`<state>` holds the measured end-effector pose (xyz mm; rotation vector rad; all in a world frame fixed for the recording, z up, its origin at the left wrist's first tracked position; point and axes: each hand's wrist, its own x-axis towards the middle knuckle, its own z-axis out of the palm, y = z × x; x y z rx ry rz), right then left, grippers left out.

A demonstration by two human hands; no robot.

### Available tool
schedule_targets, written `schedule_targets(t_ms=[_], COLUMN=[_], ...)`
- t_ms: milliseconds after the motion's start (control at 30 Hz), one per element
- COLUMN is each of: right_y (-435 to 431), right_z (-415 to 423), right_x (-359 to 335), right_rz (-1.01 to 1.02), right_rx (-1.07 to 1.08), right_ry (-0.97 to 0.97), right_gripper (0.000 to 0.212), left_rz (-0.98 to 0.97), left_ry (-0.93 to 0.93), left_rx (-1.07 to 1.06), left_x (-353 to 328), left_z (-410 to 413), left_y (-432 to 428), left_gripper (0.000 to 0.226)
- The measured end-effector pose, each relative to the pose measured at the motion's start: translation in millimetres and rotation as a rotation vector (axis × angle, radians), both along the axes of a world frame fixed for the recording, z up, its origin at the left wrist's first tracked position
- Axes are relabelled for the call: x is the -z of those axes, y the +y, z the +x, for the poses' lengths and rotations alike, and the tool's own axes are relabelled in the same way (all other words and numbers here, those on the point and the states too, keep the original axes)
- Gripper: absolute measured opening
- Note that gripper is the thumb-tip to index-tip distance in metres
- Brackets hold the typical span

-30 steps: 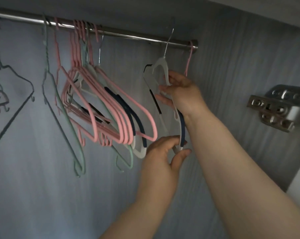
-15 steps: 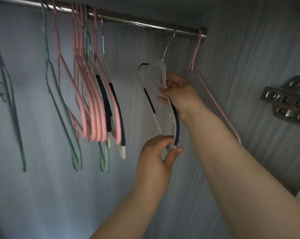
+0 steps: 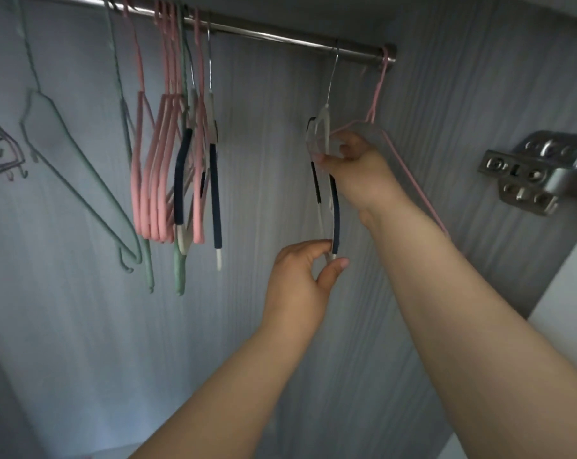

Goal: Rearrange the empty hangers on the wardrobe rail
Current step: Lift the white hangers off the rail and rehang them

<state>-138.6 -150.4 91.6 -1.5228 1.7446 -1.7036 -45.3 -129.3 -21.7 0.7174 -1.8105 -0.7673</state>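
Right hand (image 3: 358,167) pinching the top of a white plastic hanger with navy grip strips (image 3: 326,180), left hand (image 3: 302,276) pinching its bottom tip. Hooked on the steel wardrobe rail (image 3: 280,36), centre-right of frame, beside a thin pink wire hanger (image 3: 378,94). Bunch of pink hangers (image 3: 157,180) upper left.

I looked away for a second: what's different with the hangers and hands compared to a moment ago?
The pink bunch has swung from fanned out to hanging edge-on. The white and navy hanger has turned edge-on too. Unchanged: the right hand grips its top, the left hand pinches its lower end, and its hook stays on the rail.
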Motion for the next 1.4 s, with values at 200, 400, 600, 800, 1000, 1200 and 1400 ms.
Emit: schedule_targets(t_ms=[200, 400, 600, 800, 1000, 1200, 1400], right_y=[30, 5, -10, -15, -20, -35, -48], right_z=[42, 94, 134, 143, 127, 139, 162], right_x=[-14, -8, 4, 4, -9, -9, -8], right_rz=[-0.114, 0.122, 0.206, 0.034, 0.113, 0.222, 0.214], right_rx=[-0.132, -0.312, -0.409, -0.593, -0.447, -0.483, -0.498], right_ry=[0.135, -0.049, -0.188, -0.425, -0.362, -0.392, -0.485], right_gripper=[0.046, 0.021, 0.031, 0.017, 0.021, 0.024, 0.018], left_rz=[-0.222, -0.450, -0.462, -0.542, -0.513, -0.342, -0.269], left_ry=[0.128, 0.173, 0.066, -0.041, -0.008, -0.079, -0.199], left_rx=[-0.138, -0.391, -0.546, -0.673, -0.745, -0.843, -0.906], left_x=[-6, -21, -26, -29, -43, -50, -49], left_z=[33, 71, 97, 108, 109, 131, 157], left_y=[26, 43, 33, 24, 19, 7, -11], left_gripper=[0.045, 0.046, 0.053, 0.054, 0.055, 0.059, 0.041])
